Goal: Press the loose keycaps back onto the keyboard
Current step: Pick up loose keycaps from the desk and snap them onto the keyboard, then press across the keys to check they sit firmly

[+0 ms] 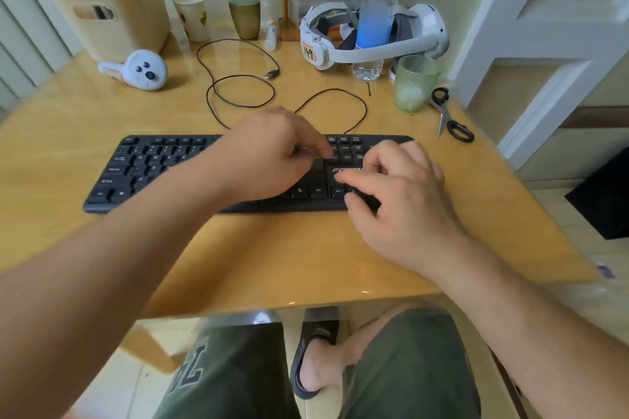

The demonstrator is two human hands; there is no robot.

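Keyboard point(163, 170) flat on desk point(272, 248); left hand point(272, 153) and right hand point(398, 187) over right half, fingers curled, grasp unclear.

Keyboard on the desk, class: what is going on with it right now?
A person seated at a wooden table works on a black keyboard with both bare hands. The left hand is over the right-hand part of the keys, fingers curled down at the board. The right hand rests near the arrow keys, forefinger stretched out. Motion blur hides whether either hand holds a keycap. Scissors lie unused nearby.
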